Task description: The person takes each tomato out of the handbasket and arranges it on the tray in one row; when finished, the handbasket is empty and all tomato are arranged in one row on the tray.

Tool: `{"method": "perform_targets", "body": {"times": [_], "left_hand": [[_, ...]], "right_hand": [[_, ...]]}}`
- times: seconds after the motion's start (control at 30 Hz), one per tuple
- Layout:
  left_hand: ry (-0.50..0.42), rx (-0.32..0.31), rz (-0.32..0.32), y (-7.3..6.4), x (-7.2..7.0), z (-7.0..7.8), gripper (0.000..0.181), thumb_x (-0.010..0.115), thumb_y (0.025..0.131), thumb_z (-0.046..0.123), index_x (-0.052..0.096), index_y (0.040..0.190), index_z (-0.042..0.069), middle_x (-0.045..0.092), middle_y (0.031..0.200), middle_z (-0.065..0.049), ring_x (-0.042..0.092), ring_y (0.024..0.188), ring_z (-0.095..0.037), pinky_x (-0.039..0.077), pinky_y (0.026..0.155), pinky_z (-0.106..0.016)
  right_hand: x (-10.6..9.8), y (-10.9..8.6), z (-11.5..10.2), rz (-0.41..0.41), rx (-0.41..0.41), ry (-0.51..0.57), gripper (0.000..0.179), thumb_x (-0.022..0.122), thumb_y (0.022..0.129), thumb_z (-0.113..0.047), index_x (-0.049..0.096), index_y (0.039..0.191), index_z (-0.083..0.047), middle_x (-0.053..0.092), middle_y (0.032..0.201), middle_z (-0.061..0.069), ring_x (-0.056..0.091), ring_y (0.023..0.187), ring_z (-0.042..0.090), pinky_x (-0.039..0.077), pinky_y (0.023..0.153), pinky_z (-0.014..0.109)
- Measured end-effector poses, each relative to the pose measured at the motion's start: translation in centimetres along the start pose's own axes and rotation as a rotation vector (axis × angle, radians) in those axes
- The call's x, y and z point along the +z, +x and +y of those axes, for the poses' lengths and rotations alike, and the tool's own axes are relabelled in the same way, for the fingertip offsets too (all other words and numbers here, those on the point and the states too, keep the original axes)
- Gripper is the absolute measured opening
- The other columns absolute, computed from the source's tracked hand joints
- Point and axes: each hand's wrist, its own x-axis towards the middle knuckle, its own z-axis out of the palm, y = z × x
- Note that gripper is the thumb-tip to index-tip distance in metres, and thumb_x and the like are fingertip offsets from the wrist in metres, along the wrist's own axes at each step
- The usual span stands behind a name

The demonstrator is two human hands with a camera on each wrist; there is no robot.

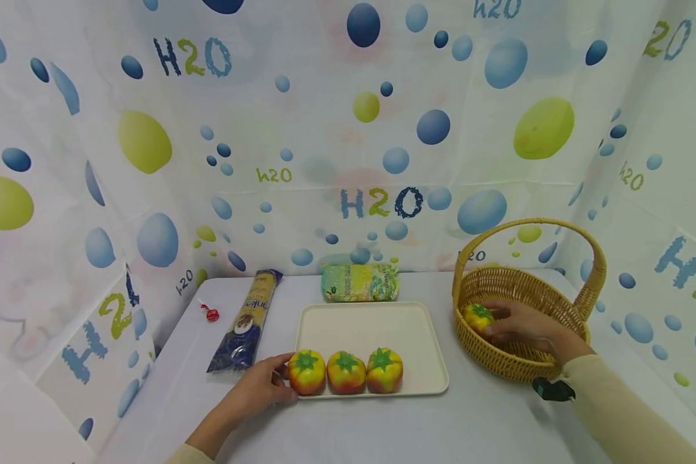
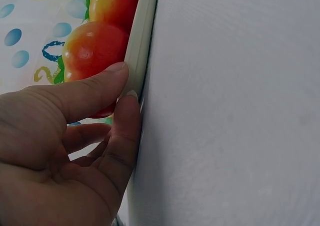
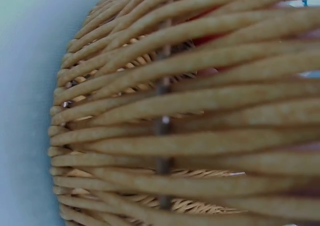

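Observation:
Three yellow-red tomatoes (image 1: 345, 372) with green leafy tops stand in a row along the near edge of a cream tray (image 1: 365, 328). My left hand (image 1: 258, 386) is at the tray's near left corner, beside the leftmost tomato. In the left wrist view, its thumb and index finger pinch the tray rim (image 2: 140, 41) next to a red tomato (image 2: 95, 49). Inside a wicker basket (image 1: 501, 366) on the right, my right hand (image 1: 522, 325) grips another tomato (image 1: 477, 317) near the left wall. Basket weave (image 3: 175, 141) hides that hand in the right wrist view.
A blue-and-gold pasta packet (image 1: 246, 325) lies left of the tray, with a red wrapped candy (image 1: 211, 314) beyond it. Behind the tray is a green-yellow packet (image 1: 359, 282). The basket's tall handle (image 1: 528, 222) arches over it. Patterned curtains enclose the table.

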Motion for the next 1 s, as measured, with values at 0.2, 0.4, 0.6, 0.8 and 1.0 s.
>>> {"method": "perform_targets", "body": {"times": [0.2, 0.4, 0.6, 0.8, 1.0], "left_hand": [[-0.004, -0.004, 0.001, 0.0, 0.0, 0.0, 0.077, 0.087, 0.076, 0.008, 0.054, 0.144, -0.001, 0.063, 0.107, -0.006, 0.055, 0.088, -0.020, 0.049, 0.076, -0.033], [-0.001, -0.007, 0.007, -0.1, 0.0, 0.0, 0.076, 0.087, 0.076, 0.008, 0.054, 0.144, 0.000, 0.063, 0.108, -0.006, 0.055, 0.088, -0.020, 0.049, 0.076, -0.033], [0.004, -0.002, 0.010, 0.0, 0.0, 0.0, 0.077, 0.088, 0.075, 0.008, 0.054, 0.144, 0.000, 0.063, 0.108, -0.005, 0.055, 0.088, -0.019, 0.049, 0.076, -0.033], [0.019, 0.004, 0.012, 0.1, 0.1, -0.3, 0.075, 0.087, 0.075, 0.007, 0.055, 0.142, -0.001, 0.064, 0.106, -0.006, 0.056, 0.088, -0.020, 0.050, 0.076, -0.033], [0.024, 0.012, 0.012, 0.1, 0.1, -0.3, 0.075, 0.087, 0.075, 0.007, 0.055, 0.142, -0.002, 0.064, 0.105, -0.006, 0.057, 0.088, -0.020, 0.050, 0.077, -0.034]], "right_hand": [[-0.6, -0.7, -0.6, 0.030, -0.022, -0.021, 0.082, 0.075, 0.093, -0.020, 0.029, 0.159, -0.003, 0.027, 0.155, 0.031, 0.055, 0.120, 0.029, 0.052, 0.100, 0.043], [-1.6, -1.8, -1.9, 0.062, -0.056, -0.038, 0.081, 0.073, 0.094, -0.023, 0.028, 0.160, -0.005, 0.032, 0.154, 0.027, 0.057, 0.117, 0.027, 0.053, 0.098, 0.040], [-2.1, -3.4, -4.0, 0.051, -0.128, -0.026, 0.076, 0.068, 0.097, -0.022, 0.028, 0.159, -0.005, 0.030, 0.155, 0.025, 0.059, 0.116, 0.022, 0.053, 0.096, 0.034], [-1.3, -3.9, -5.5, 0.027, -0.156, -0.049, 0.073, 0.068, 0.097, -0.019, 0.030, 0.158, -0.006, 0.031, 0.155, 0.025, 0.057, 0.119, 0.023, 0.054, 0.095, 0.031], [0.3, -4.0, -6.7, 0.008, -0.212, -0.111, 0.068, 0.071, 0.094, -0.020, 0.040, 0.154, -0.009, 0.043, 0.147, 0.022, 0.055, 0.121, 0.027, 0.053, 0.095, 0.033]]}}
